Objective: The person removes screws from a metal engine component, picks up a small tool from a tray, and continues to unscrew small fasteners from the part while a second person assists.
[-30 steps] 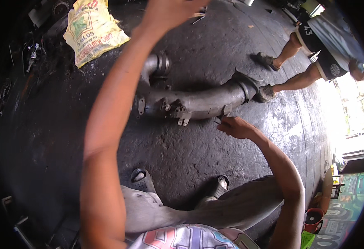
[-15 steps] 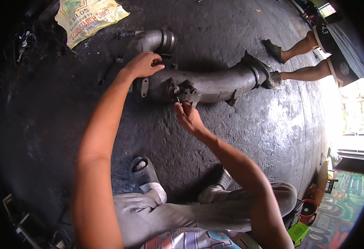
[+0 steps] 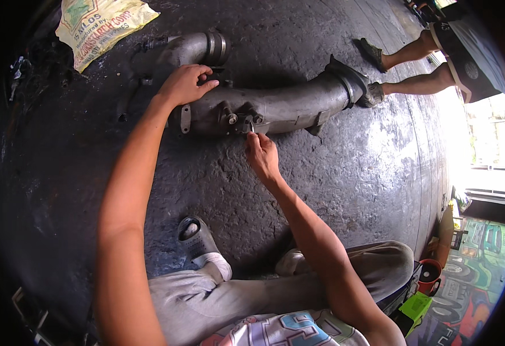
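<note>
A large, dark grey curved metal pipe (image 3: 281, 108) lies across the floor ahead of me, with a flared flange at its right end. My left hand (image 3: 188, 84) rests over its upper left part, fingers curled on the metal and thumb apart from them; the fingertips' contact is partly hidden. Two bolted bosses (image 3: 232, 119) stand out on the pipe's near side. Just below them, my right hand (image 3: 262, 154) pinches a small silvery metal piece (image 3: 252, 128) between thumb and finger. Its upper tip meets or overlaps the pipe; its exact kind is too small to make out.
Behind the left end lies a second, elbow-shaped pipe (image 3: 190, 48) with a banded end. A yellowish sack (image 3: 103, 29) is at the far left. Another person's feet (image 3: 373, 94) stand beside the flange. Near my right knee are a red container (image 3: 429, 275) and a green box (image 3: 415, 307).
The whole view has shifted, putting the pipe farther left and up. My right hand has moved slightly rightward along the pipe, and the silvery piece shows more clearly. The left hand stays on the pipe.
</note>
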`<state>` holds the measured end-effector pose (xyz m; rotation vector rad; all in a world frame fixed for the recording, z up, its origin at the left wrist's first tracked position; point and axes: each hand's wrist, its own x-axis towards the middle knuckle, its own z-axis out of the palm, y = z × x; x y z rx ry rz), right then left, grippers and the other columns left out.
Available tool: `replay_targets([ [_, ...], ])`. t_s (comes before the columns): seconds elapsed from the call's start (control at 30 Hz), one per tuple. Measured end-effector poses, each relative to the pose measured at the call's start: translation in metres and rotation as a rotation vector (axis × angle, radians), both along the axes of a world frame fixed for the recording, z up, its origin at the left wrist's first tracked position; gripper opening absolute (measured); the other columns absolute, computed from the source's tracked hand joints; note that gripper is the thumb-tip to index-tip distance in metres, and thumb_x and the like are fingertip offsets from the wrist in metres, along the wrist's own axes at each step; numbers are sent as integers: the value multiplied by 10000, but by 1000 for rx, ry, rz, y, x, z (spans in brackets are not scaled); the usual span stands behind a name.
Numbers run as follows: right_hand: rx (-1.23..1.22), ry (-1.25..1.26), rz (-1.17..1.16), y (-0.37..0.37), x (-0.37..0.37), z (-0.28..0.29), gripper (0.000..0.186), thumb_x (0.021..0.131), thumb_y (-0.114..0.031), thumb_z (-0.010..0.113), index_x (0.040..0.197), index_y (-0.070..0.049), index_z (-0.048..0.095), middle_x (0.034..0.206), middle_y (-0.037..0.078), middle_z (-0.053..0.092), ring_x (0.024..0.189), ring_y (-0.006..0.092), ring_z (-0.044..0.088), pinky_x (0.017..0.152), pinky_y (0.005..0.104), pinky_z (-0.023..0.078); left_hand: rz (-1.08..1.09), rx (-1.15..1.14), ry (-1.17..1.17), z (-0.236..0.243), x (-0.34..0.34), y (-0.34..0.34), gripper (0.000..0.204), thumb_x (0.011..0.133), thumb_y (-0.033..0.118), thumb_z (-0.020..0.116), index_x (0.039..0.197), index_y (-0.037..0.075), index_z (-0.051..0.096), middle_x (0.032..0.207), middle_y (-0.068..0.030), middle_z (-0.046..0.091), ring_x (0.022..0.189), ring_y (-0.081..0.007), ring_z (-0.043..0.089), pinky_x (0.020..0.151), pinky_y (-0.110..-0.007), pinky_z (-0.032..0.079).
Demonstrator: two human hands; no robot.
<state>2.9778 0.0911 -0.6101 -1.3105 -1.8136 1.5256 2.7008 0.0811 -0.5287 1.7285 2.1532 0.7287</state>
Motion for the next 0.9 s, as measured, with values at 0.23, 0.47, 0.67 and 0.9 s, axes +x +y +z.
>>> replay_targets([
  [0.23,130,-159,11,0,0,10,421,990,-357,507,797,12,574,629,44,526,612,108,479,575,306,409,11,7,7,-2,-2,-4,473,838,367,719,1133,1,666,976,-140,705,918,-291,673,804,-371,524],
  [0.47,152,-154,72,5,1,18,398,961,-320,551,790,40,535,607,166,497,566,162,429,554,365,414,-8,38,16,-2,-1,-4,458,834,362,727,1117,6,674,954,-139,707,886,-278,677,779,-364,529],
  [0.67,271,-29,28,-3,-4,15,257,941,-220,578,893,32,584,680,195,588,588,223,562,593,364,459,-91,140,-141,4,7,-8,364,846,334,725,1011,11,703,920,-126,705,843,-262,673,762,-362,529],
  [0.9,423,-42,38,5,-4,20,206,958,-182,568,1008,8,629,760,201,650,663,256,661,637,344,497,-482,234,-57,7,45,-7,221,892,233,671,896,14,701,875,-118,685,837,-282,622,766,-377,495],
])
